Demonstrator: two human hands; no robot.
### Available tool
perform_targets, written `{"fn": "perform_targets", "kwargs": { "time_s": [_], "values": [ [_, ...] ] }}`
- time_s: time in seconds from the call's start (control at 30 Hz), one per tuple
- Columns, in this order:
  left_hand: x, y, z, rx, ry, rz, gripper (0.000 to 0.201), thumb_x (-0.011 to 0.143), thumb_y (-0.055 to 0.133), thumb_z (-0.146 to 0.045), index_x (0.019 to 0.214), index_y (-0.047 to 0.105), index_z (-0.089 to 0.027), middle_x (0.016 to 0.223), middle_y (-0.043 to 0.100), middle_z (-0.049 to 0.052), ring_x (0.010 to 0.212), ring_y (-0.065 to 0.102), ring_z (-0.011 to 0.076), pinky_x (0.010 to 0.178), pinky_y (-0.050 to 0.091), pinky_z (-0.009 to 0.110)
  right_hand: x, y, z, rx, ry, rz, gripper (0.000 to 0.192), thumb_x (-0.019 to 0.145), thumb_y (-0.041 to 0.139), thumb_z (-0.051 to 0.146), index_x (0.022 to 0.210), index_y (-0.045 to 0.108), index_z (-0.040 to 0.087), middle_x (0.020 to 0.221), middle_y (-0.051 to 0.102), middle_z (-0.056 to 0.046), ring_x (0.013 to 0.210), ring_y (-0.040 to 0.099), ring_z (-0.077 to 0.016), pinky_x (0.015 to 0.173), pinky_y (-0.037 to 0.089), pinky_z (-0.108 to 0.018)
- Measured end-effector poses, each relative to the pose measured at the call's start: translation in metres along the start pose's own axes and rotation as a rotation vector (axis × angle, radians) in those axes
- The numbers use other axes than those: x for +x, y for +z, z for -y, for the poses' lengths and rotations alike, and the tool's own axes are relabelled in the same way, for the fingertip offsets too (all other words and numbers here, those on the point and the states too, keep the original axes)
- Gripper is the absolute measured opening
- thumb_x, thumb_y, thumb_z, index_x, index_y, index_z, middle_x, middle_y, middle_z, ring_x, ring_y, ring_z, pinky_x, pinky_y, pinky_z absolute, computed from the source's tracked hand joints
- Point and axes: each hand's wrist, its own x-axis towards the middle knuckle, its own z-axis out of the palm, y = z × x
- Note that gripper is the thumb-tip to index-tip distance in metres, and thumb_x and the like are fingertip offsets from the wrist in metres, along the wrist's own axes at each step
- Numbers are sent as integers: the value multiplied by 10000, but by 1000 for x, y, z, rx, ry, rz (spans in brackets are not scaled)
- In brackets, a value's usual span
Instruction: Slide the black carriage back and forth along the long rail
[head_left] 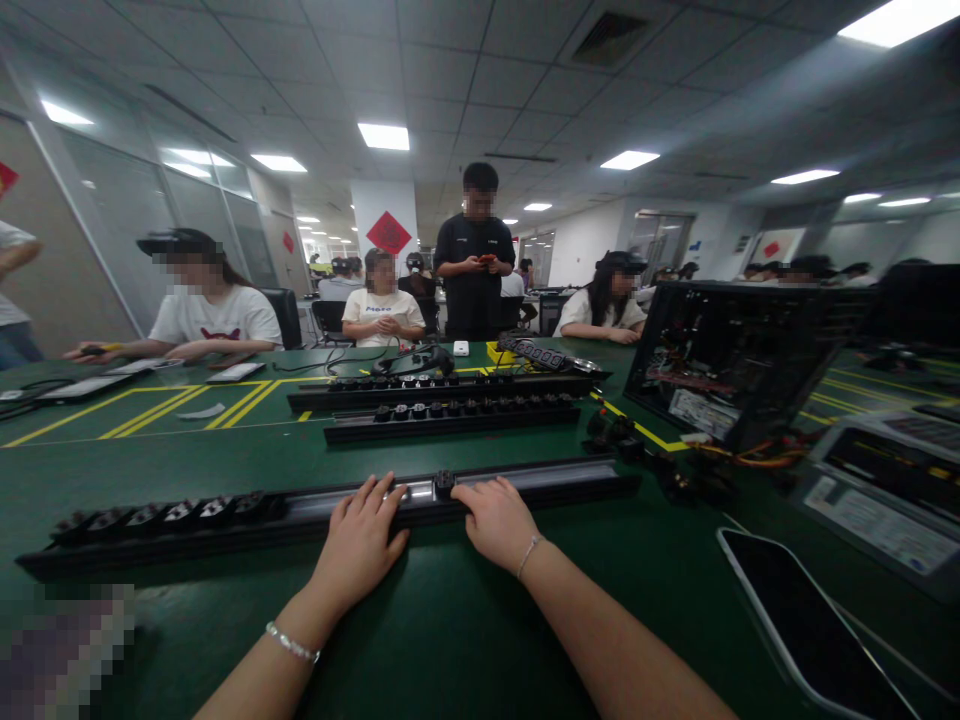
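Observation:
A long black rail (540,486) with a pale inner channel lies across the green table in front of me. Several black plug-like modules (182,515) with prongs sit in a row at its left end. My left hand (366,520) rests over the rail's middle, fingers spread across the channel and thumb at the near edge. Close to the centre a single black module (445,485) stands in the channel. My right hand (495,518) has its fingers bent against that module's right side, with the fingertips partly hidden.
Two more rails (450,425) with modules lie farther back. An open computer case (739,360), a power supply unit (885,495) and loose cables (686,480) are to the right. A phone (810,620) lies at the near right. Other people sit and stand beyond the table.

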Motion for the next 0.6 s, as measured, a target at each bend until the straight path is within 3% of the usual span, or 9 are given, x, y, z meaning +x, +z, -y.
{"fn": "perform_targets", "kwargs": {
  "time_s": [0.13, 0.6],
  "values": [
    [0, 0, 0, 1, 0, 6, 513, 783, 452, -345, 1289, 441, -264, 1429, 367, 40, 1317, 289, 259, 1020, 267, 451, 1, -2, -2, 3, -20, 14, 377, 784, 422, 173, 1126, 548, 267, 935, 628, -38, 915, 524, -172, 880, 299, -307],
    [0, -2, 0, -4, -3, 9, 517, 780, 458, -352, 1291, 438, -269, 1422, 378, 43, 1317, 291, 263, 1021, 266, 455, 1, -3, -9, 4, -28, 21, 353, 780, 421, 147, 1091, 552, 249, 937, 638, -33, 914, 534, -163, 894, 301, -289]
  ]
}}
